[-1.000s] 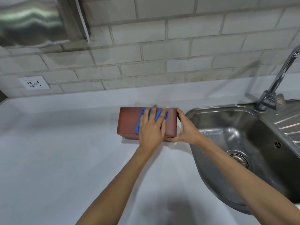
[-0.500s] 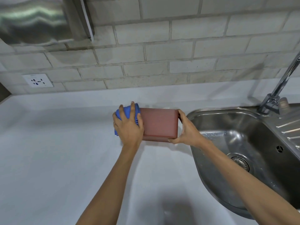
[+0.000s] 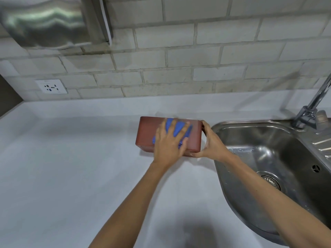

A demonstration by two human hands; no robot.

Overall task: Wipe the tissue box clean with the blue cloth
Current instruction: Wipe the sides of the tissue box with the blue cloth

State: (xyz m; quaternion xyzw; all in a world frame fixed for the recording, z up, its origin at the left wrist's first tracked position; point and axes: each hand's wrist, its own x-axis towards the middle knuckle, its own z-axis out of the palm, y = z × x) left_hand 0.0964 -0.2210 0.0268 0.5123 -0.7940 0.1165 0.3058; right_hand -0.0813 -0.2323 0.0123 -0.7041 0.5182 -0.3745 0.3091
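Observation:
A reddish-brown tissue box (image 3: 146,133) lies on the white counter (image 3: 71,167), just left of the sink. My left hand (image 3: 169,142) presses the blue cloth (image 3: 177,128) flat on the box's top, right of its middle. Only patches of the cloth show between my fingers. My right hand (image 3: 212,143) clasps the box's right end, thumb at the near corner and fingers over the far edge.
A steel sink (image 3: 268,158) with a drain (image 3: 271,181) opens right beside the box. A tap (image 3: 311,106) stands at its far right. A wall socket (image 3: 51,86) sits at the left on the brick wall, and a steel hood (image 3: 44,22) hangs above.
My left hand and the cloth swept from the box's middle to its left end, then back to the right part of the top. My right hand stayed on the right end.

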